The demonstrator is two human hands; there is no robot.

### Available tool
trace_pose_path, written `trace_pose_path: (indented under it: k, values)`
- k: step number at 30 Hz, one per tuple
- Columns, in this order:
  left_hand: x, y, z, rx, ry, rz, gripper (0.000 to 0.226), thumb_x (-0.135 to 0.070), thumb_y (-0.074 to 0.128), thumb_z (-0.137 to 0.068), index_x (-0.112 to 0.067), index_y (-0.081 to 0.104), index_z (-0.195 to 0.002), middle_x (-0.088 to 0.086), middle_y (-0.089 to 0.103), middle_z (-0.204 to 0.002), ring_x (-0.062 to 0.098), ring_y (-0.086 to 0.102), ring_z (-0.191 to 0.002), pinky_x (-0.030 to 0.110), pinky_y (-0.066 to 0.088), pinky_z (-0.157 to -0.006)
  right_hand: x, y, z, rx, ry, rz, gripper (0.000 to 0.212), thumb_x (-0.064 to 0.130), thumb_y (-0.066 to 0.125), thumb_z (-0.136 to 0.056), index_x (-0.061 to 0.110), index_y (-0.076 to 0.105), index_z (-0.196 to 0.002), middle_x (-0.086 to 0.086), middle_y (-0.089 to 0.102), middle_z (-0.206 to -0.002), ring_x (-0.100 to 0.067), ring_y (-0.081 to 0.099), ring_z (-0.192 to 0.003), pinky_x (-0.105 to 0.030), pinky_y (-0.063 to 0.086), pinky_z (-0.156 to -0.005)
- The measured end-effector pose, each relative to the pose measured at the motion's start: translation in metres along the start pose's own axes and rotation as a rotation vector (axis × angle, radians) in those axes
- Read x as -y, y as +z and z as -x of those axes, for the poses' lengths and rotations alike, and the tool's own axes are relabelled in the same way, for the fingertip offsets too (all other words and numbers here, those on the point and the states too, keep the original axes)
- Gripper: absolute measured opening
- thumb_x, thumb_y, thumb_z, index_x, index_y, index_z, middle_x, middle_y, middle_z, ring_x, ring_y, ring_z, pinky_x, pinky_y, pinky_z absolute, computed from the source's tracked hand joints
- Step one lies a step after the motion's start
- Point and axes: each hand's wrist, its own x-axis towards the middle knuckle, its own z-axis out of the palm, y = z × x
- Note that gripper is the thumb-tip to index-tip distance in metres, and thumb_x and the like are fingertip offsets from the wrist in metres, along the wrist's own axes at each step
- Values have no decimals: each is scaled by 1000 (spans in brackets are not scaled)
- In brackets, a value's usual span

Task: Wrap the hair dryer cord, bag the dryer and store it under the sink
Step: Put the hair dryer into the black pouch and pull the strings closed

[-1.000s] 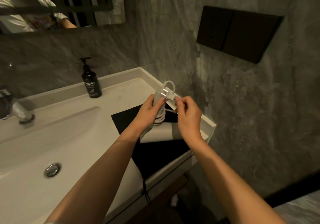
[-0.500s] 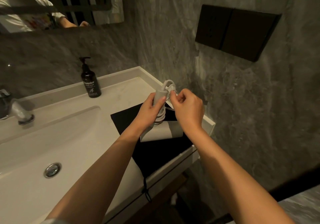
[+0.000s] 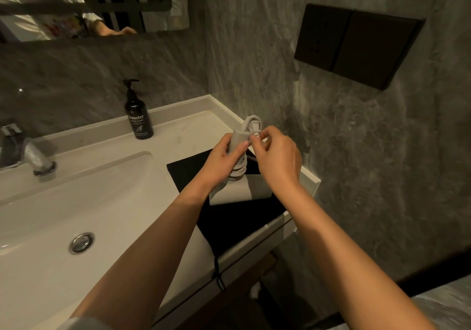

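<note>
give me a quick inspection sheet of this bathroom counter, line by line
surface: white counter with a built-in basin, right end bounded by a raised rim.
job's things: white hair dryer held handle-up over a black bag that lies flat on the counter, its drawstring hanging off the front edge.
clutter: soap bottle upright by the back rim; tap at left.
grippers: left hand grips the dryer handle; right hand pinches the cord end at the handle top.
cables: cord coiled around the handle, a loop standing above it.
surroundings: grey stone walls, dark wall panel, mirror.
</note>
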Motion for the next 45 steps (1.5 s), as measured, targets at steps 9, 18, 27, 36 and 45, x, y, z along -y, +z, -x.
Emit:
trace_pose_path:
  k: [9,18,27,36,45]
  values:
    - [-3,-2,-1,46,-37,40,35,-48,66,-75,-30,59,-103,1,64,-95,9,58,-83,23,46,-73,7,-11,-2,-66,-208,308,18,26,54,-90,10,62,-92,-16,64,-74,-34,58,-78,-31,26,-55]
    - [-11,-4,2,81,-52,153,39,-33,71,-79,-34,58,-116,13,69,-107,19,65,-94,32,52,-84,8,-11,-2,-22,-205,393,21,25,48,-93,11,59,-104,-17,70,-81,-37,63,-76,-33,26,-55]
    - [-41,-4,-9,87,61,148,38,-11,65,-85,-34,65,-114,2,68,-112,18,64,-104,26,53,-88,2,-7,6,-91,-165,256,18,29,55,-90,12,60,-95,-15,69,-73,-38,63,-70,-31,27,-54]
    - [-46,6,-13,1,69,160,20,-11,65,-88,-19,70,-105,10,70,-106,30,65,-103,45,52,-94,-12,-2,10,-44,19,-129,23,38,55,-89,18,53,-79,8,48,-56,-23,54,-61,-30,33,-53]
    - [-51,6,-15,-10,53,137,25,-1,64,-86,-24,71,-92,3,71,-92,18,65,-91,38,52,-88,-2,-1,11,-59,48,-37,23,37,53,-88,20,45,-74,-4,65,-67,-33,59,-68,-32,32,-55]
